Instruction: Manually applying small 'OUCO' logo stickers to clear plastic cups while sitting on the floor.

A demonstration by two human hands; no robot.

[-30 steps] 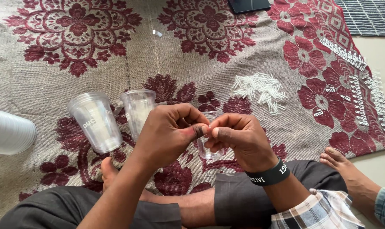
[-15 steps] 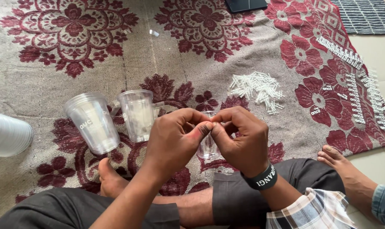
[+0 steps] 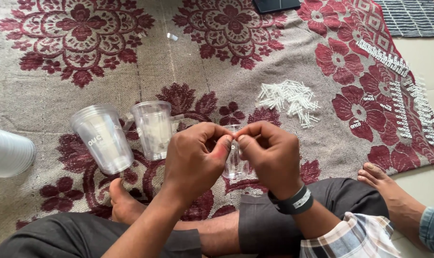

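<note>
Hands are meeting fingertip to fingertip over a small clear plastic cup (image 3: 235,165) standing on the patterned maroon rug (image 3: 45,91). Left hand (image 3: 194,160) and right hand (image 3: 270,155) are both pinching closed, seemingly on something tiny; cannot tell what. Two larger clear plastic cups (image 3: 102,138) and a pile of small white plastic tubes (image 3: 289,99) are lying close by, within reach.
</note>
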